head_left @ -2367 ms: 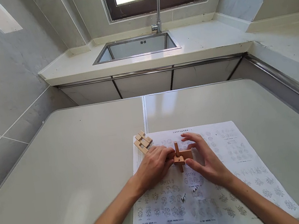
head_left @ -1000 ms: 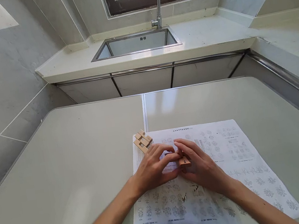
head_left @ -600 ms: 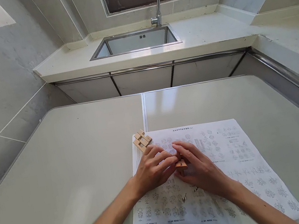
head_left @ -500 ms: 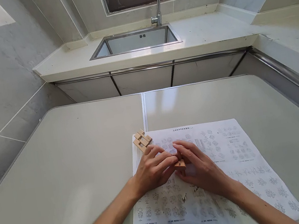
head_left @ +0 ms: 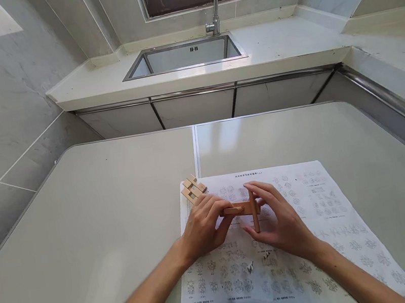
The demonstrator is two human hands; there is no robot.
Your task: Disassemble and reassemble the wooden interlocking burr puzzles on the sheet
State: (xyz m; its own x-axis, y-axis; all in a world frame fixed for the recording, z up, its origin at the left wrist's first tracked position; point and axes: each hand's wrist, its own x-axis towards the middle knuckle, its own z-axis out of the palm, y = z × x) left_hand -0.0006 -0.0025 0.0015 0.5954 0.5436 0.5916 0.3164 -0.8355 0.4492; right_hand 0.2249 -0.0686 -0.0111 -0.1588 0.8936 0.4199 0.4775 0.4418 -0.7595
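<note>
Both my hands hold a small wooden puzzle assembly (head_left: 245, 209) just above a printed instruction sheet (head_left: 312, 216). My left hand (head_left: 203, 225) pinches the left end of a horizontal wooden bar. My right hand (head_left: 280, 222) grips the right side, where a second bar crosses it upright. Both hands are closed on the wood. A stack of loose notched wooden pieces (head_left: 193, 189) lies at the sheet's far left corner, just beyond my left fingers.
The sheet lies on a pale table (head_left: 103, 228) with a seam down its middle. Beyond it runs a counter with a steel sink (head_left: 183, 56) and a tap (head_left: 214, 1) under a window. Grey tiled walls stand on both sides.
The hands had closed tightly over the piece, hiding most of it. Now they have drawn apart a little and the crossed bars show between the fingers, turned to lie horizontal.
</note>
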